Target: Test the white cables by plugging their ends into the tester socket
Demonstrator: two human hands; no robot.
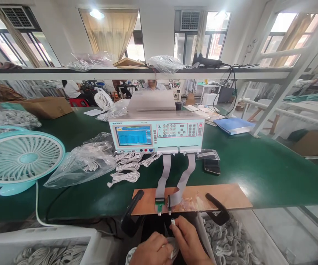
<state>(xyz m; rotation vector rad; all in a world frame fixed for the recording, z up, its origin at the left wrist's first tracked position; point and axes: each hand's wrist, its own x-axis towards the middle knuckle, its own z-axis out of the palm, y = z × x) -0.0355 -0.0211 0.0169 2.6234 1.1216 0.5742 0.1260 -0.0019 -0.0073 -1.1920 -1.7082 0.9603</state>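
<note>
At the bottom centre, my left hand (151, 249) is closed around a coiled white cable (131, 254). Beside it, my right hand (188, 239) pinches a white cable connector (172, 222), its metal end pointing up. Just above that connector are two small plugs: one on a green board (160, 207), one on a black-ended adapter (169, 206). Both sit on a wooden board (216, 195) at the table edge. Grey ribbon cables (186, 176) run from them to a tester (181, 138) with a lit blue screen.
Coiled white cables (127, 167) and a plastic bag (84, 165) lie left of centre. A fan (23, 158) stands at the left. Black clamps (221, 213) hold the board. Cable-filled bins (95, 239) flank my hands. A blue binder (234, 126) lies behind; a person (153, 86) sits beyond.
</note>
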